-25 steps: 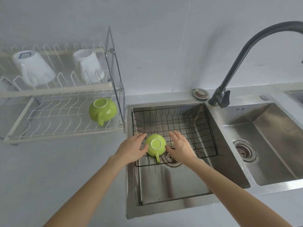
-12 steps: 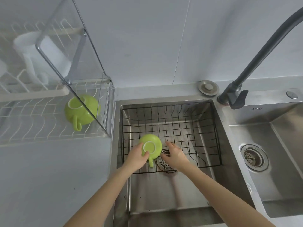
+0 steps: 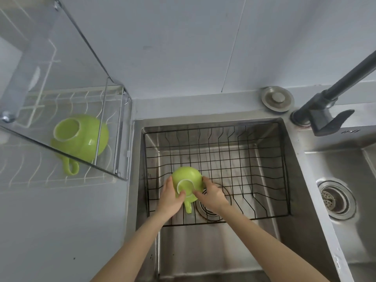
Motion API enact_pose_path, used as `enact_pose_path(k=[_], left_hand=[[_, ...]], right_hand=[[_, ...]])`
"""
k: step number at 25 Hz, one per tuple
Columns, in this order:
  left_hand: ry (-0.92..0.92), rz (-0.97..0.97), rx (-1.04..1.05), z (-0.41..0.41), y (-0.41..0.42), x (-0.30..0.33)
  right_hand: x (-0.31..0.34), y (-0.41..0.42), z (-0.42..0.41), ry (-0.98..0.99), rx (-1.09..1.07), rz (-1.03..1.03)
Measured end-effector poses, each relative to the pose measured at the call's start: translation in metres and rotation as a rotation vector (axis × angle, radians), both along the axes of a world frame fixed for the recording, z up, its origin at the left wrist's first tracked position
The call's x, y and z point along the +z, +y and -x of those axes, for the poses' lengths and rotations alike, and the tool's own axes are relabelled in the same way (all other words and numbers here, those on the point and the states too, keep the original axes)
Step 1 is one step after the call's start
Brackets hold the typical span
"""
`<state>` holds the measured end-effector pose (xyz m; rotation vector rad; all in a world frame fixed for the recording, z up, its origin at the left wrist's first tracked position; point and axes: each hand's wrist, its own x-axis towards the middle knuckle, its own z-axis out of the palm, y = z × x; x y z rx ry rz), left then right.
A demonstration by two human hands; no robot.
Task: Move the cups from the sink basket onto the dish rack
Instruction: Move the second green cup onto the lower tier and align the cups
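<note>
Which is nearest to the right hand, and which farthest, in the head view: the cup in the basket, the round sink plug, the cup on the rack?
1. Cup in the basket: touching the right hand.
2. Cup on the rack: left.
3. Sink plug: far right, behind the sink; close to the rack cup's distance.

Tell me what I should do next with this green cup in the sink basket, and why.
Probably lift it straight up. Both hands, left hand and right hand, already clasp the upside-down cup inside the basket, and the rack to the left has room beside the other green cup.
</note>
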<state>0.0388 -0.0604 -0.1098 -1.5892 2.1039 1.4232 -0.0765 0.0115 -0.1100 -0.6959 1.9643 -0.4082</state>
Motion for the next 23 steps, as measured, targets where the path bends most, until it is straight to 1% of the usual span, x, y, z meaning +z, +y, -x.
enact_pose_path(k=[6, 10, 15, 18, 23], left_hand=[[-0.004, 0.032, 0.036, -0.002, 0.004, -0.008], [0.012, 0.017, 0.080, 0.004, 0.004, -0.003], [0.124, -0.040, 0.132, 0.005, -0.002, 0.015], [0.202, -0.074, 0.156, 0.002, -0.001, 0.031], [0.319, -0.017, 0.179, -0.012, 0.011, 0.067]], right_hand=[[-0.006, -0.011, -0.002, -0.009, -0.119, 0.029], [-0.002, -0.008, -0.001, -0.028, -0.227, 0.018], [0.011, -0.003, 0.007, -0.029, -0.293, 0.044], [0.027, 0.003, 0.010, -0.037, -0.336, 0.103], [0.067, 0.018, 0.004, -0.054, -0.349, 0.186]])
